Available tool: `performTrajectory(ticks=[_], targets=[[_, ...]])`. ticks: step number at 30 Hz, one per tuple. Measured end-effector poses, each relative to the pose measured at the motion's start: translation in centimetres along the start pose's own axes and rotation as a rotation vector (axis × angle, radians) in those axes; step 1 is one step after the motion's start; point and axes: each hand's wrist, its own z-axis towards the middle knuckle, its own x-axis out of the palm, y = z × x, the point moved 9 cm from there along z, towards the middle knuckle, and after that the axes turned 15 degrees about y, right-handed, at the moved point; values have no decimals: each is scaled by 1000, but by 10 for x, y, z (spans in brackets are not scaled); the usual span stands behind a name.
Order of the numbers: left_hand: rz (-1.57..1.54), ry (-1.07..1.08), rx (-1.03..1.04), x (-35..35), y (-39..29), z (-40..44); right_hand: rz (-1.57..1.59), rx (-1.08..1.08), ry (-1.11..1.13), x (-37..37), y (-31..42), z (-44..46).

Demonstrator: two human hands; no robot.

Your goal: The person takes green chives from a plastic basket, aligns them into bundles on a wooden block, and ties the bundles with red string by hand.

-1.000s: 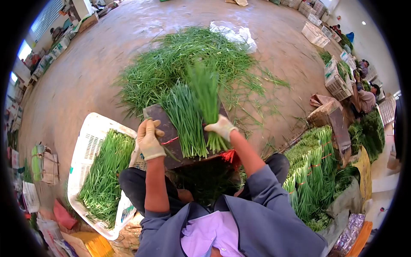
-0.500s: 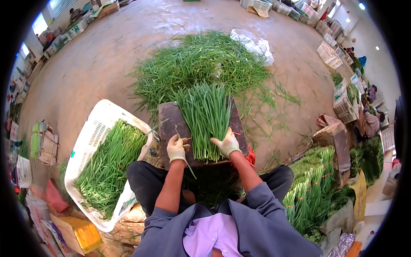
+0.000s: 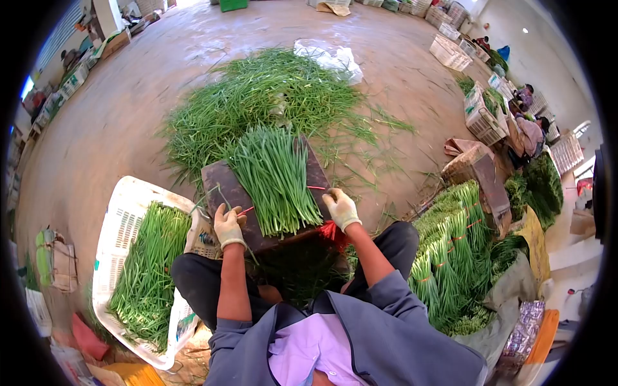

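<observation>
A loose bunch of garlic chives (image 3: 273, 183) lies on a dark board (image 3: 217, 179) in front of me, cut ends toward me. A thin red tie (image 3: 315, 188) runs beneath the bunch, with an end showing on either side. My gloved left hand (image 3: 229, 226) is closed on its left end, and my gloved right hand (image 3: 341, 208) pinches the right end. Neither hand touches the stalks. A tuft of red ties (image 3: 331, 235) hangs at the board's near right edge. A loose green leaf lies by my left hand.
On my left stands a white crate (image 3: 106, 257) of chives. Tied chive bundles (image 3: 450, 264) stand on my right beside a brown box (image 3: 483, 177). Beyond the board lies a heap of loose leaves (image 3: 257, 103) with white plastic (image 3: 335, 61). People sit at the far right.
My right hand has left the stalks and taken the red tie's right end. My left hand stays on the left end. The whole view has shifted as my head turned.
</observation>
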Motion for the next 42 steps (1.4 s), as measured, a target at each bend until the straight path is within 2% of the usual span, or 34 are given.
performTrajectory(ticks=[4,6,9,10,11,13,15,16,17,19,21,22,25,27,29,31,32,33,35,38,40,42], targets=[[4,72,41,14,-5,-18,112,-123,-23,6,22,-16],[-51,104,99,25,-16,-38,185,-227,38,9,68,-38],[-181,162,156,52,-18,-64,54,-383,432,62,129,-81],[-256,172,152,60,-14,-71,229,-466,586,97,127,-92],[-332,179,149,67,-12,-76,252,-522,670,113,138,-107],[-382,211,116,73,-14,-82,363,-208,864,126,132,-113],[-355,229,27,64,-19,-78,374,-146,921,118,126,-99],[-276,197,-54,56,-18,-74,320,-49,1035,114,118,-95],[-189,198,-72,47,-16,-66,185,-63,1147,107,116,-90],[-211,329,-101,42,1,-51,121,-131,1115,77,127,-69],[-264,371,-69,61,-5,-54,208,-137,966,55,136,-47],[-323,401,-36,73,-9,-58,157,-172,885,46,142,-42],[-380,282,-16,104,-26,-70,193,-229,894,65,145,-69],[-407,309,-6,119,-30,-75,334,-119,985,81,136,-88],[-266,388,120,132,-46,-73,380,-35,1067,87,114,-84],[-123,416,129,129,-45,-60,248,-243,1054,43,126,-65],[-8,399,129,123,-35,-49,261,-241,1050,34,117,-58],[102,380,134,118,-25,-38,250,-225,892,18,104,-39],[288,425,-17,117,3,-27,216,-199,581,-11,73,1],[441,460,-106,125,34,-27,175,-140,119,-47,34,30],[460,418,-97,132,42,-30,-256,-170,190,8,43,6],[485,379,-53,132,45,-30,-422,-155,277,38,57,-13]])
